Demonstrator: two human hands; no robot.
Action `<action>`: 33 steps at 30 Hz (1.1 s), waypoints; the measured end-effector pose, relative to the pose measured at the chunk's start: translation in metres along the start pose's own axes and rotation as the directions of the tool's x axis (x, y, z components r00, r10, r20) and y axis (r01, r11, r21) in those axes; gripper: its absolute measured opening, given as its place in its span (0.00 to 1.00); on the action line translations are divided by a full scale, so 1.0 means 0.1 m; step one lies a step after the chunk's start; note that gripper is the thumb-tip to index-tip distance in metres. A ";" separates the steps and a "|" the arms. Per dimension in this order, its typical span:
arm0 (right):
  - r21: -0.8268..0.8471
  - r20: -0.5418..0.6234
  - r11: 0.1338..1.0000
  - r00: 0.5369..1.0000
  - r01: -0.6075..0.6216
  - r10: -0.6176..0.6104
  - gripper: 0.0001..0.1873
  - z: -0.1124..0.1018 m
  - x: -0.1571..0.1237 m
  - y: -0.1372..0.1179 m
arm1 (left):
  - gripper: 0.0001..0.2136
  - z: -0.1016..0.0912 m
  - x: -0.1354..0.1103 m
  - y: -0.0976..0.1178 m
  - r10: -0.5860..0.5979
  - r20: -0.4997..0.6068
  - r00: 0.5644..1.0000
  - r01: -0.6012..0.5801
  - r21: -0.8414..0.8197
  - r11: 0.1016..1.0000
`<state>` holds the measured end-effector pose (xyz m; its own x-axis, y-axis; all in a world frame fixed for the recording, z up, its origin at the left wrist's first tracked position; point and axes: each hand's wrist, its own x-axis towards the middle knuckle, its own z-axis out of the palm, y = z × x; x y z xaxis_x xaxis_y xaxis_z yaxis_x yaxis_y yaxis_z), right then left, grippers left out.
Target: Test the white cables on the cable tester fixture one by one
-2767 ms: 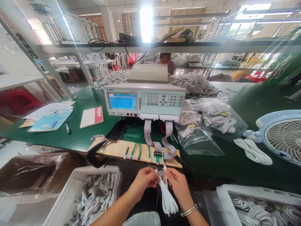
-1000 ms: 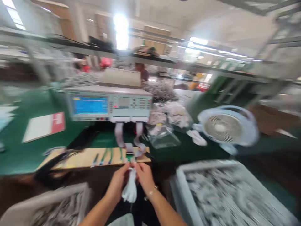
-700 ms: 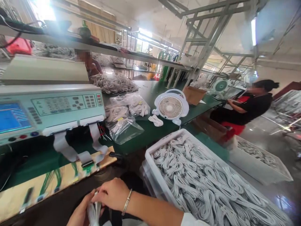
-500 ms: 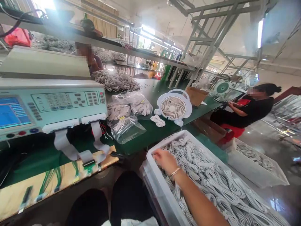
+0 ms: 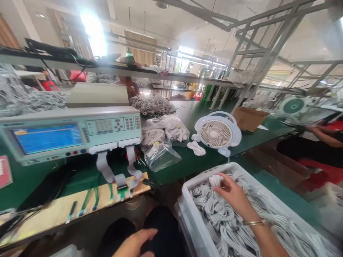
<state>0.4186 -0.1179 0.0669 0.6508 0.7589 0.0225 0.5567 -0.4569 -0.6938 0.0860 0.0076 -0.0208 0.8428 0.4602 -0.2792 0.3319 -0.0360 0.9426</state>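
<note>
My right hand (image 5: 232,194) is over the far left part of a white plastic crate (image 5: 199,232). Its thumb and fingers are closed on a coiled white cable bundle (image 5: 215,180). Below it, the crate is heaped with grey-white cable bundles (image 5: 219,210). My left hand (image 5: 136,244) shows at the bottom edge, above my lap, with thumb and fingers apart and nothing visible in them. Part of that hand is cut off by the frame.
A tester with a blue screen (image 5: 48,137) stands left on the green bench (image 5: 166,173), ribbon cables running to a wooden board (image 5: 107,194). Bagged cables (image 5: 160,153), a loose cable bundle (image 5: 196,148), a fan (image 5: 214,134) and a cardboard box (image 5: 249,119) sit further right. A co-worker's arm (image 5: 327,135) shows far right.
My right hand has risen from the crate's near left corner, now holding a cable bundle. My left hand has come into view at the bottom. The view has turned left.
</note>
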 end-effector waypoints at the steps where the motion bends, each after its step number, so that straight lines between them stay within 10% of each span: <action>1: 0.145 0.098 0.987 0.992 0.066 -0.080 0.27 0.16 -0.06 -0.22 | 0.21 0.06 0.03 0.14 0.046 -0.039 0.998 -0.047 -0.031 0.998; 6: 0.507 0.394 0.849 0.834 0.153 -0.385 0.22 1.03 -0.44 -1.09 | 0.28 0.18 0.11 0.59 0.214 -0.252 0.944 -0.293 -0.334 0.896; 11: 0.600 0.468 0.785 0.728 0.154 -0.501 0.14 1.54 -0.47 -1.35 | 0.20 0.03 0.05 0.34 0.126 -0.473 0.872 -0.346 -0.411 0.844; 19: 0.512 0.554 0.843 0.813 -0.165 -0.177 0.14 2.10 -0.41 -1.30 | 0.15 -0.22 -0.08 0.06 -0.170 -0.394 0.903 -0.191 -0.724 0.663; 25: 0.579 0.641 0.763 0.738 -0.286 -0.210 0.14 2.24 -0.41 -1.28 | 0.16 -0.30 -0.03 0.05 -0.263 -0.459 0.848 -0.185 -0.723 0.666; 33: 0.586 0.517 0.805 0.807 -0.092 -0.284 0.11 2.37 -0.25 -1.25 | 0.14 -0.35 0.14 -0.08 -0.258 -0.586 0.768 -0.267 -0.660 0.702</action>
<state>0.2108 0.0302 -0.0178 0.1007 0.9824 -0.1575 0.0860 -0.1663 -0.9823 0.0805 0.0457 -0.0263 0.3131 0.8826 -0.3508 -0.2715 0.4371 0.8574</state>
